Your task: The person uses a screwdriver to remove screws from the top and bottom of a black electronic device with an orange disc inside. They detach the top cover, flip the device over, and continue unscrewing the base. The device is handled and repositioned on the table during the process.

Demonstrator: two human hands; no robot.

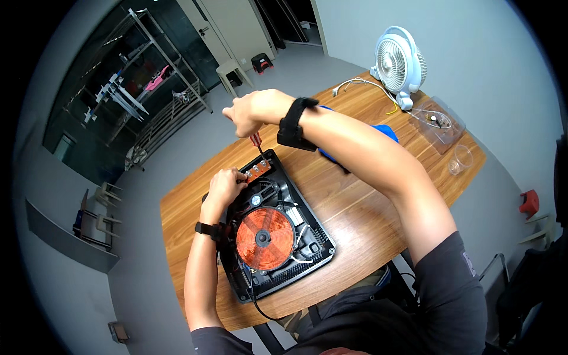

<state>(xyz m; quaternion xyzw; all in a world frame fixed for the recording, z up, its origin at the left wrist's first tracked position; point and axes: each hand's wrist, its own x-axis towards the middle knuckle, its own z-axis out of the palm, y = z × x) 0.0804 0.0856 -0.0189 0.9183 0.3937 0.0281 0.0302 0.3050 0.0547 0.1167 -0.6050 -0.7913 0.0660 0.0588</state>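
Observation:
An opened induction cooker (307,222) lies on the table, its black casing showing a round copper coil (281,236), a small fan (255,200) and wiring. Along its far end sits a narrow orange board (258,171) with several metal posts. My right hand (251,112) is closed round the red handle of a screwdriver (256,140), whose shaft points down to the right end of that board. At the board's left end rests my left hand (226,188), fingers bent and pressed together; what they pinch is too small to tell.
A light blue desk fan (393,64) with a white cable (361,81) stands at the table's far right. Near it are a clear plastic tray (441,139) with small parts and a clear cup (460,160). Something blue (386,132) lies partly behind my right forearm.

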